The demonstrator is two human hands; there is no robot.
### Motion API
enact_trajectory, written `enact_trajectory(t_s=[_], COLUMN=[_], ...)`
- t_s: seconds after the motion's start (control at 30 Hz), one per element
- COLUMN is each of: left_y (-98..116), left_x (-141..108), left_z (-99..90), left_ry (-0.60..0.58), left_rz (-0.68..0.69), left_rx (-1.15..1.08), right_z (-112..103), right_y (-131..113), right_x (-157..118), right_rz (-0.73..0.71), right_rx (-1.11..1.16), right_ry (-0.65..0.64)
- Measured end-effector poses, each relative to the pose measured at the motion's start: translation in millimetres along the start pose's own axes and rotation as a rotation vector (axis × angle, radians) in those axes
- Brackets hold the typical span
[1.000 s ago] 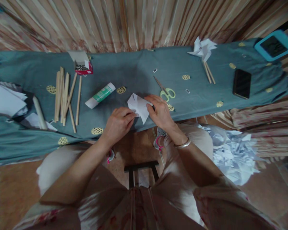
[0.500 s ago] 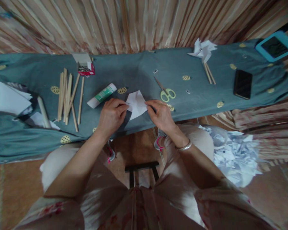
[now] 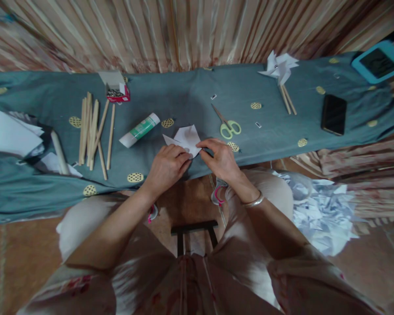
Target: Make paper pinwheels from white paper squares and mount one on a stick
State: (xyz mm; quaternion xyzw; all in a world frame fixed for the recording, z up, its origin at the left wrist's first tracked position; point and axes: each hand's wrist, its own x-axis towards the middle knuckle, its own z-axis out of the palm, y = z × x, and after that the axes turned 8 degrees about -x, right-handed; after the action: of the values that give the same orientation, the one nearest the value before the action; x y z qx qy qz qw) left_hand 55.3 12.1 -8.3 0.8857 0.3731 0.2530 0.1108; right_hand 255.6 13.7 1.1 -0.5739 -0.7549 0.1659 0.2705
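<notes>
A small piece of white paper [image 3: 188, 134] with a pointed flap at its left lies on the cloth between my hands. My left hand [image 3: 169, 165] is closed at the paper's lower edge, fingertips gripping it there. On the right edge, my right hand [image 3: 219, 158] pinches the paper between thumb and forefinger. Right of the paper rest scissors with pale green handles [image 3: 230, 130]. To the left lies a glue stick [image 3: 139, 130] with a green label. My fingers hide part of the paper's lower side.
Wooden sticks [image 3: 92, 131] and a red box of small metal pieces [image 3: 117, 92] lie left, beyond them white sheets [image 3: 11, 133]. Paper pinwheels [image 3: 279, 66], a phone [image 3: 334, 114] and a blue-framed device [image 3: 379, 62] are right. A bag of paper pieces [image 3: 321, 210] stands below the table edge.
My left hand has moved right and nearer to me, from the paper's left corner to its lower edge. A pointed flap now shows at the left. My right hand has barely moved.
</notes>
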Motion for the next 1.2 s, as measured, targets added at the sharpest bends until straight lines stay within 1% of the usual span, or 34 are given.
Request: enact_trajectory(t_s=[0.1, 0.3, 0.7, 0.87, 1.03, 1.2], left_y=[0, 0, 6, 6, 8, 9], left_x=[-1, -3, -3, -6, -7, -6], left_z=[-0.8, -1.3, -3.7, -4.1, -3.5, -0.8], left_ry=[0.005, 0.024, 0.003, 0.013, 0.017, 0.005], left_rz=[-0.002, 0.046, 0.047, 0.053, 0.008, 0.052], left_rx=[-0.004, 0.056, 0.017, 0.008, -0.037, -0.040], right_z=[-2, -4, 0, 5, 10, 13], right_y=[-2, -2, -3, -3, -3, -4], right_x=[0, -1, 6, 6, 6, 5], right_rz=[-0.017, -0.083, -0.082, -0.034, 0.004, 0.022], right_rx=[0.015, 0.049, 0.066, 0.022, -0.041, -0.049], right_ry=[-0.011, -0.013, -0.027, -0.008, 0.044, 0.050])
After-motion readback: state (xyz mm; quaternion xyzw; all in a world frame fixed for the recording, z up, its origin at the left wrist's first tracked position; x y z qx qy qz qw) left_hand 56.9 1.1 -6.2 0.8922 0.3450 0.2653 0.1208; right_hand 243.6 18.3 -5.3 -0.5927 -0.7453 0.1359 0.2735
